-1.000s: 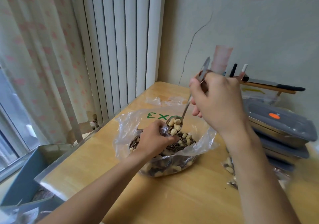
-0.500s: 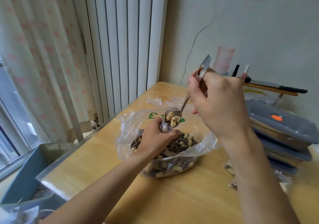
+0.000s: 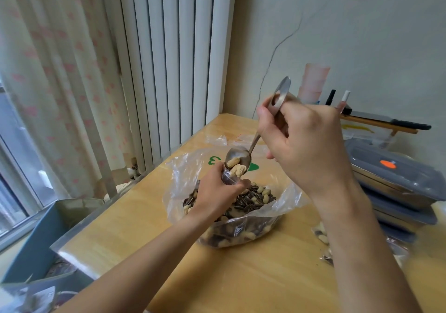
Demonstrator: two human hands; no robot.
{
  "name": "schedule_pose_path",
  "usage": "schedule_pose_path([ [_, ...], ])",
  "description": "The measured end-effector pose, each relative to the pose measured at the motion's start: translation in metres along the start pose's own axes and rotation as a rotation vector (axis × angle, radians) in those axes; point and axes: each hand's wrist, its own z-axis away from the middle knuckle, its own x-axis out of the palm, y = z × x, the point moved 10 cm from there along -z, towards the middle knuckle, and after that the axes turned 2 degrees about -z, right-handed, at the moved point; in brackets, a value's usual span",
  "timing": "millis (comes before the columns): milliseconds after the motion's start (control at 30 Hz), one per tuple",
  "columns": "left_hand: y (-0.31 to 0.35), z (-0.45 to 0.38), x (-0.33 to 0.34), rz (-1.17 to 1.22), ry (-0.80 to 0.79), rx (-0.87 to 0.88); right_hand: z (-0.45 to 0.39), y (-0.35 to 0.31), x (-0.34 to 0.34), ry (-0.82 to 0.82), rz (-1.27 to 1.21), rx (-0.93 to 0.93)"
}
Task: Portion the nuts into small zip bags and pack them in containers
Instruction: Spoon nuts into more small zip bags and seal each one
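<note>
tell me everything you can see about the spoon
The spoon is plain silvery metal with a thin neck and a flat, wide handle end. The right hand grips its handle, raised. Its bowl tilts down toward the small bag pinched in the left hand, and peanuts slide off it, above the big nut bag.

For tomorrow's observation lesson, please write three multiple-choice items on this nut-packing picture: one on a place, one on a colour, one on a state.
1. Where does the big open bag of nuts lie?
A. on the wooden table
B. in a sink
C. on the grey containers

2. What colour is the round mark on the top container's lid?
A. blue
B. orange
C. white

3. How is the spoon in the right hand?
A. lying flat on the table
B. empty and level
C. tipped, peanuts sliding into the small bag that the left hand holds

Answers: 1 A, the bag rests on wood; 2 B, an orange dot shows on the grey lid; 3 C, the bowl slants down with peanuts at its edge.
</note>
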Motion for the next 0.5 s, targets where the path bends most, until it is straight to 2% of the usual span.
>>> schedule_pose_path([
  [267, 0.0056, 0.0054, 0.0008, 0.076, -0.017, 0.023, 0.0005, -0.0011, -0.0017, 0.035, 0.032, -0.007],
  [367, 0.005, 0.0035, -0.002, 0.044, 0.023, 0.01, 0.0006, -0.003, 0.0001, 0.042, 0.037, -0.026],
  [500, 0.0058, 0.0042, 0.0023, 0.2, 0.002, -0.036, 0.0003, -0.003, -0.0026, 0.059, 0.048, -0.02],
])
